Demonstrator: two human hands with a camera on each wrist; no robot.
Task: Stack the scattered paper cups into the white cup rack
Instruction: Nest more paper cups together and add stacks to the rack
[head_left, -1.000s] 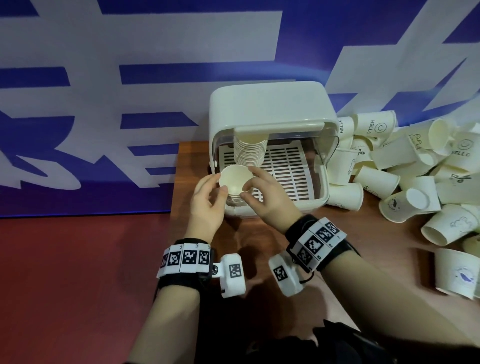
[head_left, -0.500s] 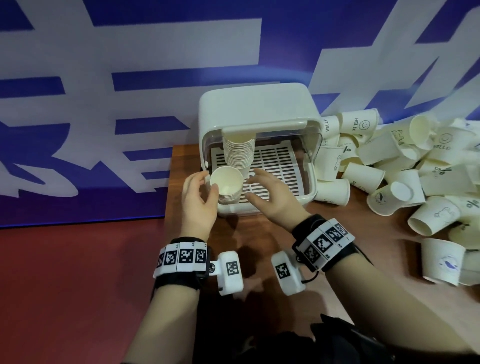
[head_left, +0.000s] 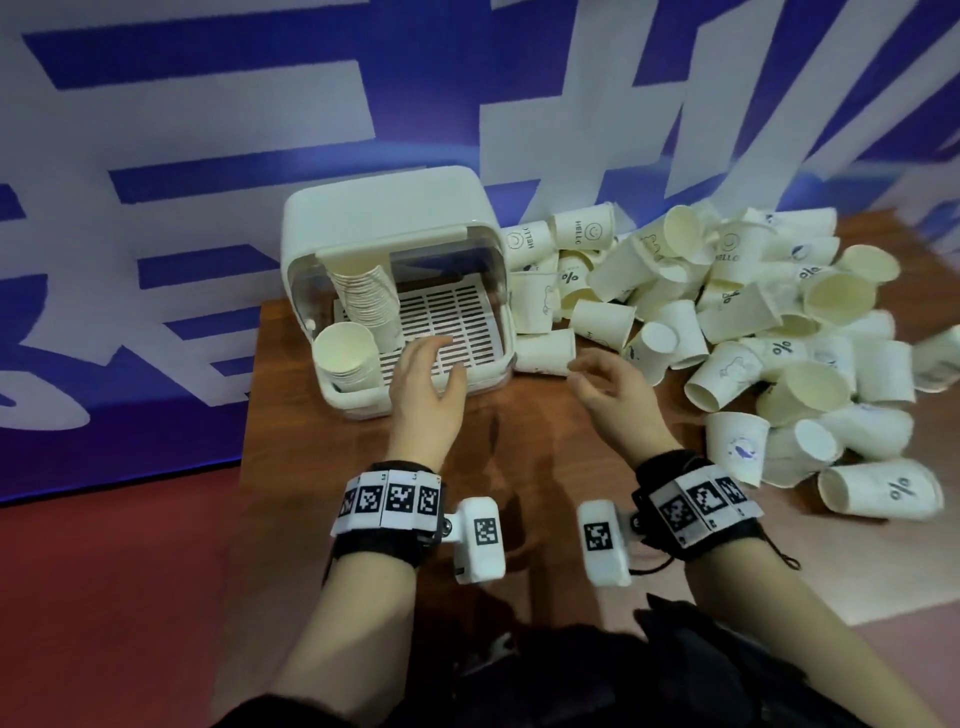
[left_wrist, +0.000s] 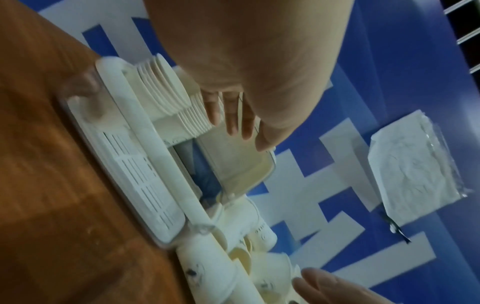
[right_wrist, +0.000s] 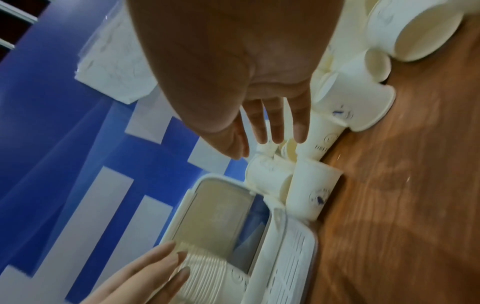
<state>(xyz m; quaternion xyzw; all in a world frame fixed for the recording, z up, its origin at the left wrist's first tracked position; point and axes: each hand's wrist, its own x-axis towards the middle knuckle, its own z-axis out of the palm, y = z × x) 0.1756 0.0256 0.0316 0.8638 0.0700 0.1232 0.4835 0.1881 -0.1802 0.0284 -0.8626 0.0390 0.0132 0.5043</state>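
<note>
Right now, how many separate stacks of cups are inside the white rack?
2. A short stack stands at the front-left corner of the rack. A taller stack rises behind it toward the lid. Its top is hidden under the lid.

I am standing at a brown wooden table (head_left: 524, 447) that is sitting against a wall banner (head_left: 208, 156) showing big blue and white shapes. A red floor (head_left: 119, 597) is spreading out below to my left.
</note>
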